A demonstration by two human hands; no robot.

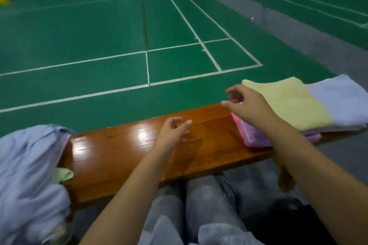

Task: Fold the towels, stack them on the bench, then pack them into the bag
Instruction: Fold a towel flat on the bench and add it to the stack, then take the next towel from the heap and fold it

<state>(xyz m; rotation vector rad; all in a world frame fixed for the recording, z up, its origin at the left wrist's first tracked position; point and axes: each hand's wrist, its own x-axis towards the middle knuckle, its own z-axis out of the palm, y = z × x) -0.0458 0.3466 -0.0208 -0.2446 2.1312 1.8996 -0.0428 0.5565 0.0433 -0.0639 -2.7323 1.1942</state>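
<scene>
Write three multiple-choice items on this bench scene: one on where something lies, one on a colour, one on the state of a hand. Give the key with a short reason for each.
1. Where does the yellow towel lie?
A. on the stack at the bench's right end
B. on the court floor
C. across the person's knees

2. What colour is the folded towel at the bottom of that stack?
A. black
B. pink
C. orange

3. What is the left hand doing?
A. gripping a towel
B. holding nothing, fingers loosely curled above the wooden bench
C. pressing the bag

Key: 1 A, it tops the pile at the right end; 2 B, a pink edge shows beneath the right hand; 3 B, no cloth is in its fingers.
</scene>
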